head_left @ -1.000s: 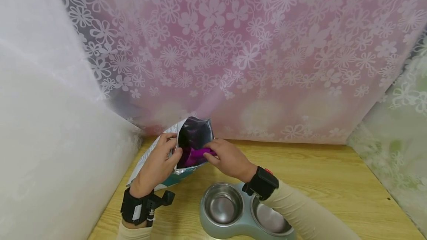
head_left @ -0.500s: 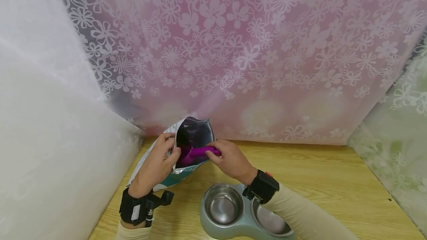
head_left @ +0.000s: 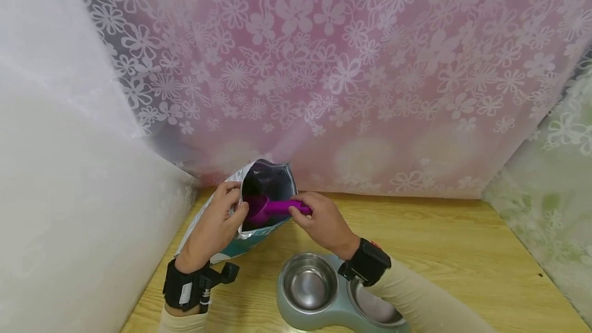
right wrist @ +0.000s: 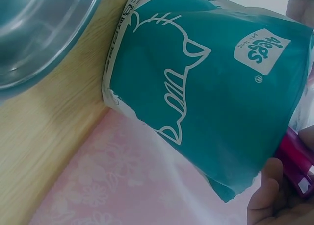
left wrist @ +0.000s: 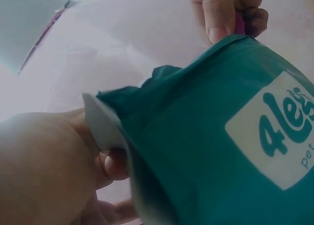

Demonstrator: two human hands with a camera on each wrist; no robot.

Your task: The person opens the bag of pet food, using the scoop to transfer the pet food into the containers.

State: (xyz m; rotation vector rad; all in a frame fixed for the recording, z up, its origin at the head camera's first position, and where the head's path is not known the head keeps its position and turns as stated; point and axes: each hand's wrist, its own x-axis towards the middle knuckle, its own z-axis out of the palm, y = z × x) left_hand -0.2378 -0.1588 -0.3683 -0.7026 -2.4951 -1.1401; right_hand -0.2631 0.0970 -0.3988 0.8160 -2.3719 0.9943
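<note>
A teal and white pet food bag (head_left: 247, 244) leans at the back left, its silvery mouth gaping toward me. My left hand (head_left: 215, 225) grips the left side of the bag's rim, thumb at the front edge. In my right hand (head_left: 326, 222), the handle of a purple scoop (head_left: 283, 207) is pinched between thumb and fingers. The round cup of the scoop sits inside the bag's mouth, partly behind my left thumb; its contents are too dark to make out. The right wrist view shows the scoop's handle end (right wrist: 296, 159) beside the bag's upper edge.
A blue-grey double pet bowl stand (head_left: 341, 297) with two steel bowls stands in front of the bag; my right forearm covers part of the right bowl. A pink flowered sheet (head_left: 370, 117) hangs behind the wooden table (head_left: 439, 240). White sheeting (head_left: 83, 179) borders the left side.
My right hand has drawn the scoop slightly rightward, so more of its handle and cup show in the bag's mouth. My left hand keeps its grip, shifting slightly left with the rim.
</note>
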